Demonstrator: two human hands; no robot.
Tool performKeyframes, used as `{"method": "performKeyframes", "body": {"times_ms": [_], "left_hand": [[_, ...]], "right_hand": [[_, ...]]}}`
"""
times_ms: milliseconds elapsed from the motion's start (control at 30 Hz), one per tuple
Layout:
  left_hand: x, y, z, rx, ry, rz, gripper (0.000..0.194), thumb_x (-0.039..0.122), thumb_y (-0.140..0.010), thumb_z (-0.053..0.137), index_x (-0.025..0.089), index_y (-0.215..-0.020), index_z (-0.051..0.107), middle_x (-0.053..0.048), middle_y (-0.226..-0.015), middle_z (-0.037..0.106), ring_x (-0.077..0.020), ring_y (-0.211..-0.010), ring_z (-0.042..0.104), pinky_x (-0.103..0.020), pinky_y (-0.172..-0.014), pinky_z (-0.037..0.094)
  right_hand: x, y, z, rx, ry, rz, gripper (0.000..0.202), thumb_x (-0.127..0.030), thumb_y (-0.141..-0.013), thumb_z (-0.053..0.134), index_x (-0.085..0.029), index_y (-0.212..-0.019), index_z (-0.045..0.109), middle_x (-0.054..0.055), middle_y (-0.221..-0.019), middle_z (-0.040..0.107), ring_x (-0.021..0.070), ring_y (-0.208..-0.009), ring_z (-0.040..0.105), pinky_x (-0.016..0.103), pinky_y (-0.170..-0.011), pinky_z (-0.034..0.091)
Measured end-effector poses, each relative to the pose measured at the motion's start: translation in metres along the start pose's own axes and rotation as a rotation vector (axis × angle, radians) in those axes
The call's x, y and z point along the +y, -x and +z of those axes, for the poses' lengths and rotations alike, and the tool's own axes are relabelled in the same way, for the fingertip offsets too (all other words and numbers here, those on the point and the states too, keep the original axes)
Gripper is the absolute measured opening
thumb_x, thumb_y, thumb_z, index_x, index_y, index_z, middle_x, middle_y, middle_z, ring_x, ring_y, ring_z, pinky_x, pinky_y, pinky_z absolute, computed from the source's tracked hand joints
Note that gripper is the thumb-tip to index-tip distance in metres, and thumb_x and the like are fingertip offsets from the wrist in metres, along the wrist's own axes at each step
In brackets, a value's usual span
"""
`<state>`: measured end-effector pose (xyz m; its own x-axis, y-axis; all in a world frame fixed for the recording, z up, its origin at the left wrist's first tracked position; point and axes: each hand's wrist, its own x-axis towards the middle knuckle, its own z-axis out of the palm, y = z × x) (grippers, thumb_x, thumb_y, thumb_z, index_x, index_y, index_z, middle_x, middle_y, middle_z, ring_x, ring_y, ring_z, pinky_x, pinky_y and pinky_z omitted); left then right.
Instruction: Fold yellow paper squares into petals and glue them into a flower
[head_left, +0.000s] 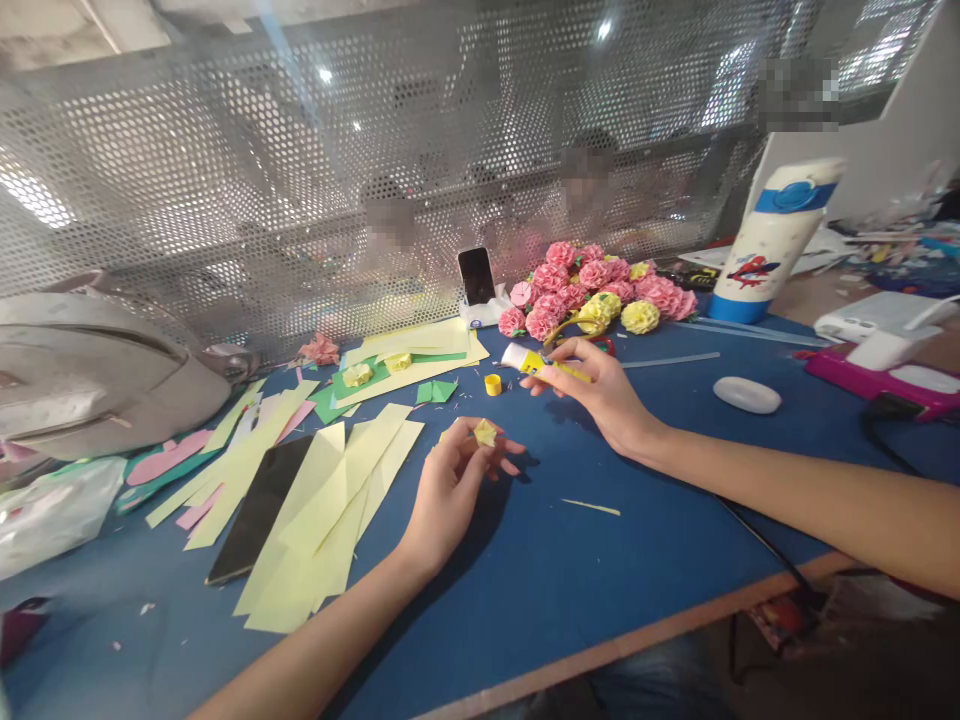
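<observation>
Over the middle of the blue table, my left hand (454, 480) pinches a small folded yellow paper piece (485, 433) between thumb and fingers. To its upper right, my right hand (589, 385) is wrapped round a yellow glue stick (534, 361), whose white end points left. The glue stick and the paper piece are apart. A small yellow cap (493, 384) stands on the table between the hands. A thin yellow paper scrap (591, 507) lies to the right of my left hand.
Yellow paper strips (330, 520) and a dark phone (262, 510) lie at left. Pink and yellow paper flowers (570, 290) are piled at the back, beside a propped phone (475, 276). A bottle (776, 240), a white mouse (747, 394) and a magenta power strip (870, 383) are at right.
</observation>
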<state>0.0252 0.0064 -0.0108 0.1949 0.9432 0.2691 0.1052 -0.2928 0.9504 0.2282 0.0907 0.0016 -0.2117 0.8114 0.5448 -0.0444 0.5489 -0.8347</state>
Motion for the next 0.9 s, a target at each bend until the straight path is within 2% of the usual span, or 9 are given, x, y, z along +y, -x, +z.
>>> {"method": "performKeyframes", "body": {"times_ms": [133, 267, 400, 500, 600, 733, 800, 900], "left_hand": [[0.004, 0.0, -0.001, 0.021, -0.043, 0.02, 0.023, 0.039, -0.1, 0.054, 0.018, -0.098, 0.062, -0.009, -0.108, 0.076, -0.0187, -0.084, 0.073, -0.027, -0.074, 0.051], [0.008, 0.0, -0.003, 0.022, -0.1, 0.034, 0.027, 0.039, -0.1, 0.056, 0.016, -0.101, 0.07, -0.009, -0.109, 0.075, -0.0179, -0.086, 0.072, -0.029, -0.075, 0.052], [0.01, 0.001, -0.001, 0.02, -0.148, 0.03, 0.032, 0.043, -0.1, 0.057, 0.014, -0.105, 0.07, -0.006, -0.099, 0.074, -0.0168, -0.084, 0.071, -0.032, -0.076, 0.055], [0.012, 0.001, -0.004, 0.048, -0.192, 0.032, 0.035, 0.045, -0.101, 0.055, 0.014, -0.104, 0.07, -0.004, -0.089, 0.073, -0.0165, -0.081, 0.069, -0.033, -0.076, 0.055], [0.013, -0.004, -0.017, 0.146, -0.261, 0.04, 0.034, 0.045, -0.102, 0.054, 0.015, -0.102, 0.069, -0.003, -0.088, 0.07, -0.0157, -0.079, 0.067, -0.034, -0.077, 0.056], [0.01, -0.017, -0.043, 0.317, -0.395, 0.017, 0.029, 0.041, -0.102, 0.055, 0.017, -0.114, 0.064, -0.007, -0.113, 0.067, -0.0184, -0.094, 0.067, -0.038, -0.084, 0.057], [0.007, -0.022, -0.051, 0.313, -0.475, -0.019, 0.029, 0.039, -0.1, 0.059, 0.016, -0.117, 0.063, -0.008, -0.116, 0.066, -0.0201, -0.098, 0.067, -0.039, -0.085, 0.058], [0.002, -0.025, -0.053, 0.22, -0.592, -0.065, 0.029, 0.037, -0.099, 0.061, 0.016, -0.118, 0.063, -0.008, -0.117, 0.066, -0.0206, -0.098, 0.067, -0.039, -0.085, 0.058]], "right_hand": [[0.003, 0.002, 0.002, -0.104, -0.067, 0.095, 0.035, -0.044, -0.085, 0.072, -0.022, -0.099, 0.048, 0.007, -0.1, 0.074, 0.0224, -0.095, 0.072, 0.035, -0.074, 0.06], [0.009, 0.004, 0.004, -0.182, -0.065, 0.124, 0.039, -0.043, -0.085, 0.071, -0.022, -0.111, 0.051, 0.008, -0.109, 0.073, 0.0233, -0.107, 0.07, 0.04, -0.087, 0.059], [0.021, -0.001, 0.002, -0.247, -0.007, 0.13, 0.034, -0.038, -0.082, 0.072, -0.021, -0.107, 0.056, 0.008, -0.108, 0.073, 0.0241, -0.111, 0.068, 0.042, -0.093, 0.057], [0.027, -0.004, 0.001, -0.279, 0.041, 0.126, 0.03, -0.035, -0.082, 0.071, -0.02, -0.104, 0.057, 0.008, -0.108, 0.072, 0.0238, -0.109, 0.068, 0.04, -0.09, 0.058], [0.028, -0.004, 0.0, -0.295, 0.082, 0.118, 0.027, -0.035, -0.084, 0.067, -0.02, -0.103, 0.055, 0.009, -0.108, 0.072, 0.0223, -0.102, 0.069, 0.037, -0.081, 0.06], [0.026, -0.002, -0.001, -0.286, 0.142, 0.09, 0.023, -0.034, -0.085, 0.065, -0.021, -0.099, 0.052, 0.008, -0.108, 0.07, 0.0202, -0.094, 0.069, 0.037, -0.082, 0.059], [0.026, -0.001, 0.0, -0.269, 0.174, 0.068, 0.022, -0.035, -0.086, 0.065, -0.022, -0.098, 0.052, 0.007, -0.106, 0.069, 0.0204, -0.094, 0.068, 0.039, -0.084, 0.059], [0.025, 0.0, 0.0, -0.207, 0.219, 0.013, 0.026, -0.036, -0.086, 0.066, -0.024, -0.104, 0.052, 0.006, -0.108, 0.067, 0.0222, -0.1, 0.066, 0.041, -0.09, 0.057]]}}
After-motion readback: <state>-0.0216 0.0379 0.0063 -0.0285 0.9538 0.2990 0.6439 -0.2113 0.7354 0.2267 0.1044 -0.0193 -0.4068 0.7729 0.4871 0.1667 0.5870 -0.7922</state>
